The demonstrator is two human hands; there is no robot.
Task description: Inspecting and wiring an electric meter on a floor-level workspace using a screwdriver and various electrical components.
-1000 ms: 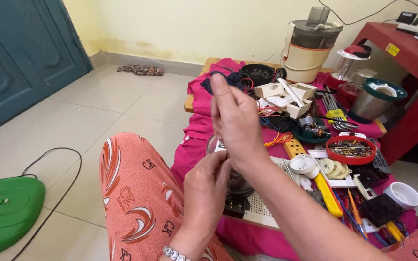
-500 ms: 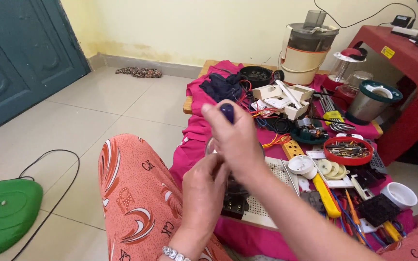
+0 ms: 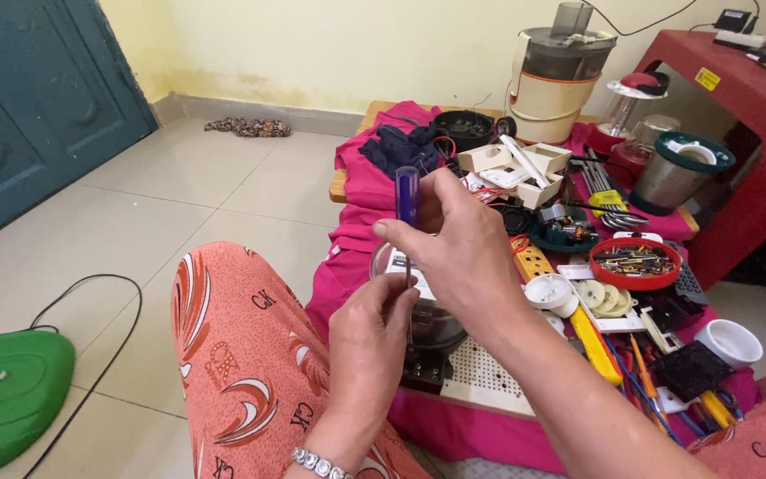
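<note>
I see my right hand (image 3: 458, 257) pinching a screwdriver (image 3: 408, 200). The fingers are closed tight on its blue see-through handle, which points up. A thin metal shaft runs straight down from it. My left hand (image 3: 372, 341) is just below, with its fingers curled around the lower shaft and a clear round jar (image 3: 418, 310). I cannot tell how tight that hand grips. The jar sits on a dark base, right in front of me, above my knee in orange pants (image 3: 241, 355).

The low table (image 3: 347, 182) is covered with a pink cloth (image 3: 356, 191). Lots of small things lie on it. There is a red bowl (image 3: 636, 263) of screws, a white cup (image 3: 730, 341), a yellow tool (image 3: 591, 333), and white boxes (image 3: 511, 164). A big mixer (image 3: 560, 75) stands at the back, near a steel jar (image 3: 677, 177) with a green rim.

The floor (image 3: 135, 222) has pale tiles. A green thing (image 3: 6, 399) with a black cord (image 3: 90, 302) lies to my left. The wall is yellow and the door (image 3: 37, 98) is dark green. A red table (image 3: 755, 115) stands at the right.
</note>
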